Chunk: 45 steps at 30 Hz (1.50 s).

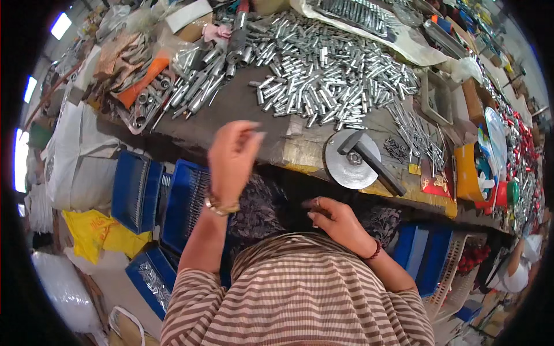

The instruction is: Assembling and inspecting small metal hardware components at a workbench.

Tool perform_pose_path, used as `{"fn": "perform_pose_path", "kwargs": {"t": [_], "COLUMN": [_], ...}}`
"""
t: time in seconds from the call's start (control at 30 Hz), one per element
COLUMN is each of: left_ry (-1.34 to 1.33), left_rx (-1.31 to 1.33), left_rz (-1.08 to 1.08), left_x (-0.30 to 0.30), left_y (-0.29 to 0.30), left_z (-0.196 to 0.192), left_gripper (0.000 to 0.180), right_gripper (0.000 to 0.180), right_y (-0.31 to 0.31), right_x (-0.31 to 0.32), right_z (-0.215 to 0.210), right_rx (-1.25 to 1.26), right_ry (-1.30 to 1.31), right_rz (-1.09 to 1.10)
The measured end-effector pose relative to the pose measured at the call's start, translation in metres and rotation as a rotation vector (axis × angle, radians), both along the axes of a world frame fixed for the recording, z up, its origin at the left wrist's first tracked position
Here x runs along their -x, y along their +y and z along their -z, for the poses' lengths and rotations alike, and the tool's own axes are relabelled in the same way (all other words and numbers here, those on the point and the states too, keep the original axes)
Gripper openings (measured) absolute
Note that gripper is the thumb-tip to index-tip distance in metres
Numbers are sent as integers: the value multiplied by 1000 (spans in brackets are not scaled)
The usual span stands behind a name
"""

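My left hand (232, 158) is raised over the front edge of the workbench, its fingers loosely bent and the tips apart. Nothing shows in it. Just beyond it lies a bare dark patch of the bench top (231, 104), beside a big heap of short shiny metal tubes (340, 81). Over my lap hangs my right hand (340, 224), thumb and fingers a little apart, with no object visible between them. A hammer (372, 161) with a dark head and handle rests on a round metal disc (340, 167) at the bench's front edge, beyond my right hand.
Long sockets (193, 86) and wrenches lie at the left. Thin metal rods (418, 135), a grey tray (435, 98) and a yellow container (468, 167) are at the right. Blue bins (135, 190) holding metal parts stand low at my left; another blue bin (424, 254) is at my right.
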<state>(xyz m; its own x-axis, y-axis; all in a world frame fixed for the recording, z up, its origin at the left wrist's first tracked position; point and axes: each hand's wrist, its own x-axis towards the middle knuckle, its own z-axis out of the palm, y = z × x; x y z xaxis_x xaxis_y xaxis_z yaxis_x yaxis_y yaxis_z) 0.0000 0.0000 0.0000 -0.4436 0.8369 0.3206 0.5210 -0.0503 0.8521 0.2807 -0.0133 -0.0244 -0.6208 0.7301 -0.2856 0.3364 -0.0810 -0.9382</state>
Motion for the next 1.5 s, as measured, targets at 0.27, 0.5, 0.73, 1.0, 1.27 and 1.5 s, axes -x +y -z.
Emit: {"fn": "perform_pose_path", "kwargs": {"t": [0.27,0.5,0.73,1.0,1.27,1.5], "left_ry": [562,340,-10,45,291,330], "left_rx": [13,168,192,66,-159,-172], "left_rz": [160,144,283,604,686,567], "left_x": [-77,-64,-64,-97,-101,-115], "left_y": [68,75,20,28,60,52], "left_z": [5,-1,-23,17,43,41], "left_gripper": [21,22,33,29,14,13], "right_gripper": [28,25,34,44,47,45], "right_y": [-10,40,128,207,209,139], "right_x": [-32,-87,-135,-192,-243,-180], "right_z": [-27,-65,-8,49,39,-51], "right_rx": [-226,-511,-1214,-1150,-846,-994], "right_ry": [10,-51,-674,-834,-756,-846], "right_rz": [98,411,444,408,280,238]}}
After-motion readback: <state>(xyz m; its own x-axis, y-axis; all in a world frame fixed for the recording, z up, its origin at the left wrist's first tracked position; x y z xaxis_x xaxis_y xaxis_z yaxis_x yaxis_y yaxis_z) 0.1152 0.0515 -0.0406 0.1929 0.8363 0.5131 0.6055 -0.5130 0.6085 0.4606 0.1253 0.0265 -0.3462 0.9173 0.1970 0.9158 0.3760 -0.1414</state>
